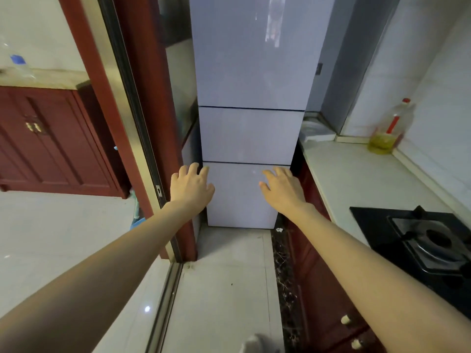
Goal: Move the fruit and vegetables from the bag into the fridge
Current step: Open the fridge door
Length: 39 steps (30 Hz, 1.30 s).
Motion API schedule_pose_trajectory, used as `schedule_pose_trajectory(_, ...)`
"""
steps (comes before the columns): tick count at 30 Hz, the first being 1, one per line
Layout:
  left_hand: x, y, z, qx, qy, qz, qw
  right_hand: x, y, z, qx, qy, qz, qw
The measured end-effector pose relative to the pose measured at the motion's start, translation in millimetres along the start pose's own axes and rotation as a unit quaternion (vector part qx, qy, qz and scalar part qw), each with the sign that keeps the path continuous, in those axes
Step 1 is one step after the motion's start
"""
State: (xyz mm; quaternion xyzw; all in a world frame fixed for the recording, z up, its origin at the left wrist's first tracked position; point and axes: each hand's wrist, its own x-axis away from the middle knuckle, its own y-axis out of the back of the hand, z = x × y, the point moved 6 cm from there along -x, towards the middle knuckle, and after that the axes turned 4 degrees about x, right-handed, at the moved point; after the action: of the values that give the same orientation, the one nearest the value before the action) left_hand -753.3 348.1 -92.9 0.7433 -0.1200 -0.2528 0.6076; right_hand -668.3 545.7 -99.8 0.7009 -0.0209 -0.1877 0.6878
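Note:
A tall pale grey fridge point(249, 72) stands straight ahead with three door sections, all closed. My left hand point(191, 186) is stretched out at the left edge of the bottom section, fingers spread and empty. My right hand point(281, 188) reaches toward the right edge of the same section, fingers apart, holding nothing. Whether either hand touches the fridge I cannot tell. No bag, fruit or vegetables are in view.
A white counter point(356, 179) runs along the right with a black gas hob point(428, 240) and an oil bottle point(390, 128). Red cabinet fronts point(318, 276) sit under it. A red door frame point(142, 123) with a sliding track stands left of the fridge.

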Motion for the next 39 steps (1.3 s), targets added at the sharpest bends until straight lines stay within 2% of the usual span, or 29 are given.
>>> schedule_pose_trajectory(7,-105.7,-37.6,-12.1,-0.011,0.038,0.024,0.999,-111.4,-36.8,-33.4,-0.014,0.022,0.021,0.999)
schedule_pose_trajectory(11,-162.2,-42.7,-14.8,-0.008,0.051,0.009,0.999,-175.2,-42.3,-50.8,-0.015,0.04,0.012,0.999)
schedule_pose_trajectory(21,-263.8,-69.0,15.1,-0.021,0.066,0.029,0.997,-282.1,-84.8,-45.6,-0.003,0.067,0.021,0.998)
schedule_pose_trajectory(31,-374.8,-43.6,64.8,-0.026,0.061,-0.023,0.998,-408.7,-67.1,-13.1,0.001,0.068,-0.046,0.997)
schedule_pose_trajectory(39,-433.8,-15.1,76.4,-0.043,0.068,-0.059,0.995,-479.6,-40.7,8.7,0.003,0.113,-0.083,0.99)
